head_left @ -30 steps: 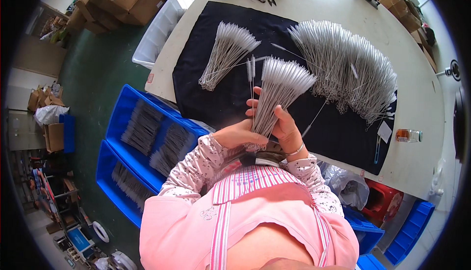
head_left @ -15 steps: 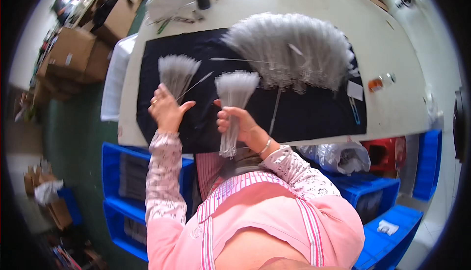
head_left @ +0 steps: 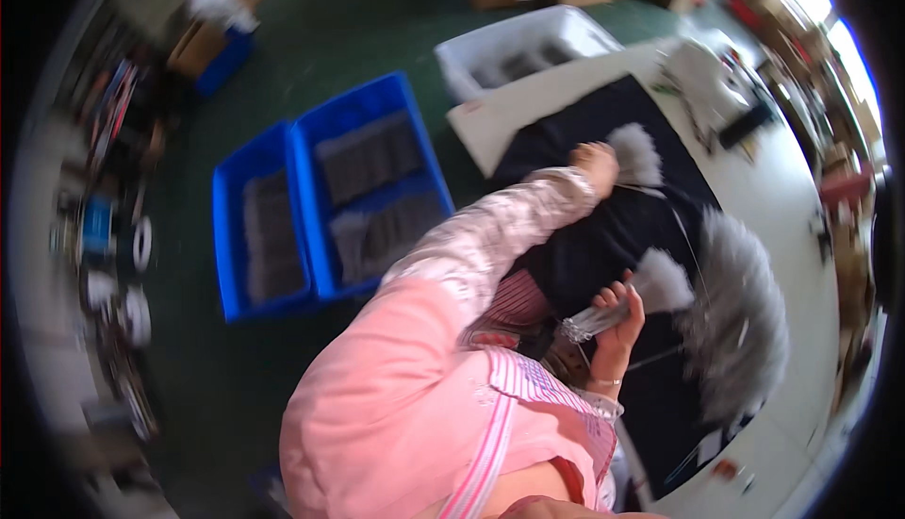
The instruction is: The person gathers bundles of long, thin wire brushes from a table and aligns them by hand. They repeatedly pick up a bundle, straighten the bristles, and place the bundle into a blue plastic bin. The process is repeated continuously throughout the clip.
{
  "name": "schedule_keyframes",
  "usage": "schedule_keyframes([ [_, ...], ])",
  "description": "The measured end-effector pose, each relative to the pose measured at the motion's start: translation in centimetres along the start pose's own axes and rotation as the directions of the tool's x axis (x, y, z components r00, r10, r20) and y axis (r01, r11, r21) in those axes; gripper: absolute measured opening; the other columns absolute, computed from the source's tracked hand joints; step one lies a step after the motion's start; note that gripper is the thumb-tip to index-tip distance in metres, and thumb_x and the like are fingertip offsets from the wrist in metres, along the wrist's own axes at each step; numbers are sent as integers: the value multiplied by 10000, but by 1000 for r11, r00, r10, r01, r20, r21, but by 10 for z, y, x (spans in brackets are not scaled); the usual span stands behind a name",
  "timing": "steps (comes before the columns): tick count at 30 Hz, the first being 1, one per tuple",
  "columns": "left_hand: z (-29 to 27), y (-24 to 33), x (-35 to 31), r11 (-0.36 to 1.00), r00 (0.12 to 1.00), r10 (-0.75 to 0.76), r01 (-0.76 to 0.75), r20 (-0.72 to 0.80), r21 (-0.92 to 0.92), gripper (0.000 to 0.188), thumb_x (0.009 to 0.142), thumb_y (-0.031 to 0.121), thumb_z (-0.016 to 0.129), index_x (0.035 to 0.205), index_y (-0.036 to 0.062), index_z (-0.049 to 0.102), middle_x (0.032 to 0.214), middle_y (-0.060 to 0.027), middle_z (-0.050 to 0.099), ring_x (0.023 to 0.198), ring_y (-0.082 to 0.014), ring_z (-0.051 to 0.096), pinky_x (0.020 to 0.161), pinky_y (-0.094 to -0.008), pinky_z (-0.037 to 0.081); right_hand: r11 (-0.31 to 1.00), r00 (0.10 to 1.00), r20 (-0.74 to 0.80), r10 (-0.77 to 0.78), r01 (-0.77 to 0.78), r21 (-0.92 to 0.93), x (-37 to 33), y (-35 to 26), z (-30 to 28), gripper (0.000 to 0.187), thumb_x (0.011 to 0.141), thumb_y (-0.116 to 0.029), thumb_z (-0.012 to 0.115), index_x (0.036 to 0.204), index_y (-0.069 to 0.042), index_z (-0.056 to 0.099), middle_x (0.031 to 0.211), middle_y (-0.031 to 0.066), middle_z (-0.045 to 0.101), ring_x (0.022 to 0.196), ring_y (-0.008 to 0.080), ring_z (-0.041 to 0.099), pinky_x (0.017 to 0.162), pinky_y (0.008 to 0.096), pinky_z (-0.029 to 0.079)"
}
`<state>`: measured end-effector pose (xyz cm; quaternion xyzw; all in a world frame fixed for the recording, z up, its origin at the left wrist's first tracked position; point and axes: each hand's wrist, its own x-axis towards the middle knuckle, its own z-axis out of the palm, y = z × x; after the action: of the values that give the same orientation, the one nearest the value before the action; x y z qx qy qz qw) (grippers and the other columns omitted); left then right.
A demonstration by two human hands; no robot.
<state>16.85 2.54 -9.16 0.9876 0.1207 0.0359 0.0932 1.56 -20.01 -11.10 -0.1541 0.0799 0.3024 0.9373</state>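
Note:
My right hand is wrapped round the wire stems of a bundle of thin wire brushes, raised over the dark cloth. The brushes' pale bristle heads point away from me and the looped stem ends toward me. Farther left along the cloth, my left hand closes over the stem part of a second bundle of wire brushes; its fingers are partly hidden. A big fanned heap of the same brushes lies on the right, with a few single ones loose beside it.
The dark cloth covers part of a white table. On the left, two blue crates hold grey brush bundles on the floor. A white bin stands past the table corner. A dark bottle and a white bag lie beyond the cloth.
My view has swung left, bringing the crates' insides into sight. My left hand has gone from lying with fingers spread on its bundle to closing over it; the right hand keeps its bundle.

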Motion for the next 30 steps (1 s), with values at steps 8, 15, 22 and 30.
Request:
schedule_keyframes([
  [8,1,2,10,923,954,-264,292,140,-250,467,800,151,643,1214,25,467,1115,-167,609,1058,-298,600,789,-430,514,993,996,-56,68,-73,-95,3,-2,0,303,884,-121,556,1176,-54,508,740,-2,385,665,133,404,657,314,394],
  [15,-4,-45,29,685,955,-119,276,270,-675,257,625,210,684,796,19,697,922,-212,678,899,-256,678,754,-369,536,992,997,-73,31,-40,-122,0,-6,-4,334,861,-131,574,1183,-87,498,737,-9,391,676,134,416,662,324,394],
  [22,-32,-98,8,-350,885,162,465,436,-813,240,720,51,621,947,16,550,691,-47,543,574,-154,550,549,-304,493,992,986,-166,-8,-14,-129,1,-5,4,306,868,-148,575,1163,-79,532,744,8,461,648,143,464,640,325,431],
  [30,-83,-66,-75,-137,792,448,519,415,-844,404,732,62,668,1100,15,510,876,-65,586,722,-171,609,638,-305,521,909,965,-255,-61,-53,-414,29,-2,77,327,885,-308,614,1137,-121,523,774,21,531,658,148,527,600,316,450],
])
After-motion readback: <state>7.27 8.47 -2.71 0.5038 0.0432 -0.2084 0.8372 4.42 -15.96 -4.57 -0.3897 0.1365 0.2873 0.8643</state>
